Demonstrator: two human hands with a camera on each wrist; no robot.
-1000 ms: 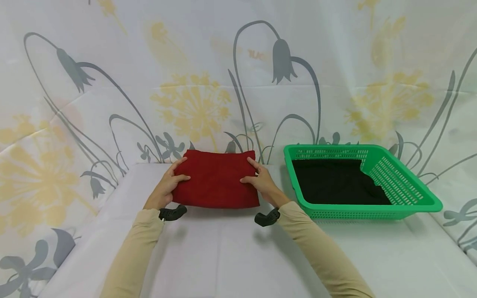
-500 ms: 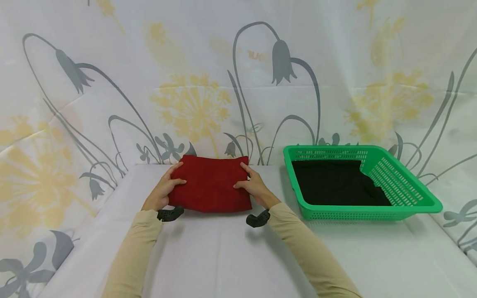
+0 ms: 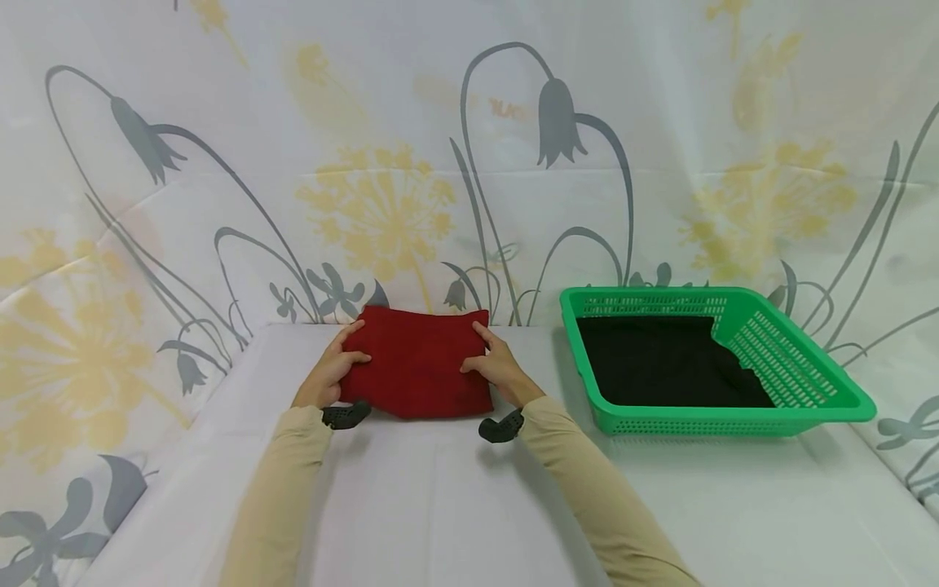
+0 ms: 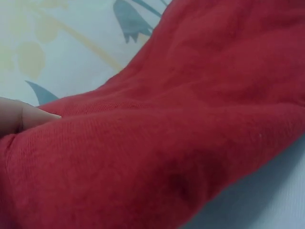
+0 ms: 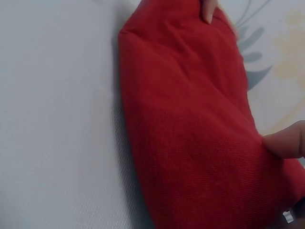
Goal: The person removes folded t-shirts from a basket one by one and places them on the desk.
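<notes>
A folded red knit cloth (image 3: 418, 363) spans the space between both hands in the head view, tilted up toward the back. At its left side, my left hand (image 3: 327, 375) grips the edge, thumb on top and the other fingers partly hidden. My right hand (image 3: 506, 371) pinches the right side the same way, thumb over the front face. The left wrist view is mostly filled by the red cloth (image 4: 157, 143), with a fingertip pressing into a fold. From the right wrist, the cloth's (image 5: 186, 124) lower edge runs close over the white surface.
To the right stands a green plastic basket (image 3: 704, 414) with perforated sides. Folded black cloth (image 3: 660, 359) lies inside it. A white cover (image 3: 429, 505) lies over the table, and a flower-printed curtain (image 3: 411, 98) hangs behind.
Both hands have lowered the red cloth slightly, and its right side has come left with the right hand. Over the last half second it has barely moved. The basket stays put.
</notes>
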